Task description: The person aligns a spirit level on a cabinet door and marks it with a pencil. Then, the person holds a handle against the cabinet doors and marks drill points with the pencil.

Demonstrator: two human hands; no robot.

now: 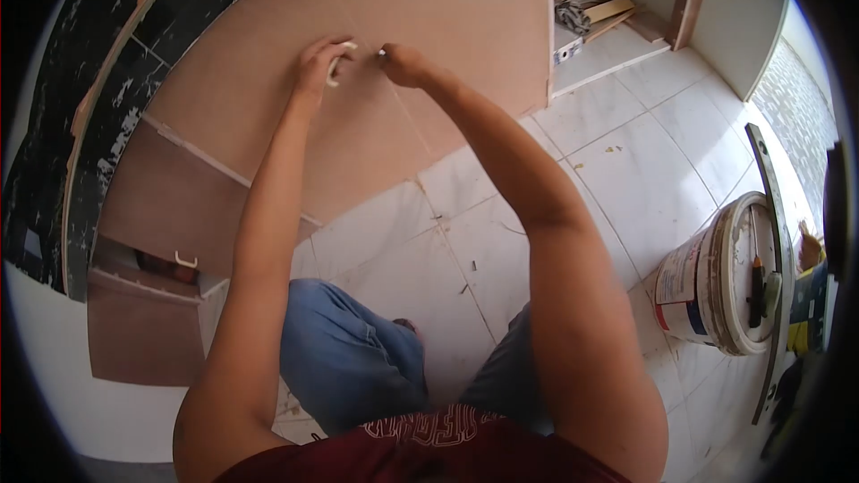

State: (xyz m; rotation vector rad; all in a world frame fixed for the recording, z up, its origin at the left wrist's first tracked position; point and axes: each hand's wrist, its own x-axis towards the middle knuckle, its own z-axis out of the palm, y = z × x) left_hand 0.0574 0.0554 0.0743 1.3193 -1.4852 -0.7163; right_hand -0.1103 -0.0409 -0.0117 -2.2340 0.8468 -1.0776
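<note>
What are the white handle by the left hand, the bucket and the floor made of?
Handle: plastic or painted metal, hard to tell; it looks smooth and cream-white.
Bucket: probably plastic, with printed sides and a thick, dirty rim.
Floor: likely glazed tile; straight joints, grey veins and a sunlit shine show.

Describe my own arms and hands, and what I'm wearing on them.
Your left hand and right hand wear no gloves, and no watch or bracelet shows. Both forearms are bare, with no sleeve over them. Your shirt is dark red with pale outlined lettering on the chest.
</note>
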